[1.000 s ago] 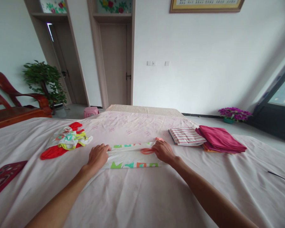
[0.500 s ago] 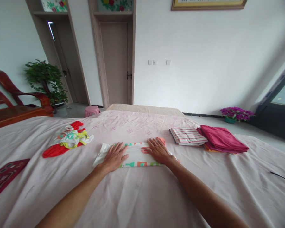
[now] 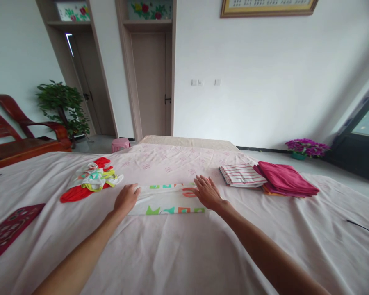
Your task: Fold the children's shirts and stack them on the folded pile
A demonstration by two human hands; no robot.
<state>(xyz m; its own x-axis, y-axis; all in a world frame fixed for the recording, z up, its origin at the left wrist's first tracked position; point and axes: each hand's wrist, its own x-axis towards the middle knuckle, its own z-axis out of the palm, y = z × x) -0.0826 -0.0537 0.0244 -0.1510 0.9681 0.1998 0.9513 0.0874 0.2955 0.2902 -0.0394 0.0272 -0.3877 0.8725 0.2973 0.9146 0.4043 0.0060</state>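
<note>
A white garment (image 3: 166, 200) with green, orange and teal prints lies folded into a long flat strip in front of me. At its left end is my left hand (image 3: 127, 198), fingers curled over the edge and closed on the cloth. My right hand (image 3: 206, 192) rests on the other end, palm down with fingers stretched out. A bit of coral cloth shows by the right fingertips. What lies under both hands is hidden.
A crumpled pile of red, white and yellow clothes (image 3: 94, 176) lies left. Right are a folded striped cloth (image 3: 242, 175) and a stack of folded crimson cloth (image 3: 287, 178). A dark red patterned board (image 3: 14, 229) and a thin black cord (image 3: 364, 228) lie on the pale sheet (image 3: 172, 254).
My left hand has moved left, from lying flat on the garment to curling at its end. The white flap there no longer sticks out. My right hand stays near the right end.
</note>
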